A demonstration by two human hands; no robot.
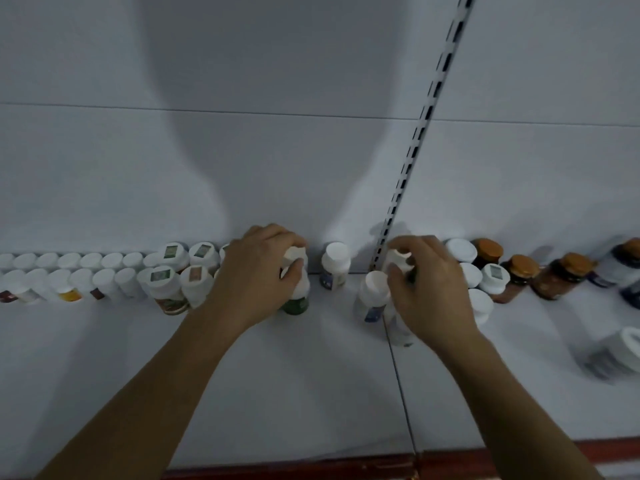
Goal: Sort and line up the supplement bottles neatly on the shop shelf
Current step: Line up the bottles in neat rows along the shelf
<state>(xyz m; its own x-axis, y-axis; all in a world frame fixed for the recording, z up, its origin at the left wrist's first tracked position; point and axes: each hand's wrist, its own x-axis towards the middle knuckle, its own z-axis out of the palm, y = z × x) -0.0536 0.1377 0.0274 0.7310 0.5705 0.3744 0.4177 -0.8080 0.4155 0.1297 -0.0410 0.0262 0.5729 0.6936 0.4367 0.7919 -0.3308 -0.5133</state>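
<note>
I saw the left hand (258, 271) just left of the middle of the frame, curled round a green-labelled bottle (295, 304). Its fingers lay over the white top and the thumb pressed on the near side. A second white cap showed right behind it, and I could not tell whether the hand held that one too. The right hand (429, 289) sat just right of centre, fingers and thumb curled round a white bottle (398, 258) at the foot of the slotted upright (415, 140). Another pale bottle was partly hidden under that palm. A blue-labelled bottle (372, 297) stood just beside the right thumb. A lone bottle (335, 265) stood between the two hands against the back panel (242, 150), apart from both. All of them stood on the white shelf (294, 375). Toward the left edge ran two rows of small bottles (79, 278), and next to them a cluster of sticker-topped bottles (166, 271) sat close to the left wrist. Right of the right hand were some loose white-lidded bottles (495, 277), then amber bottles (521, 275) with orange-brown caps in a ragged line. Dark blue bottles (623, 268) stood at the right edge. A blurred jar (620, 351) sat at the lower right, well apart from the rest. The shelf's red-brown front edge (346, 467) crossed the bottom of the frame.
</note>
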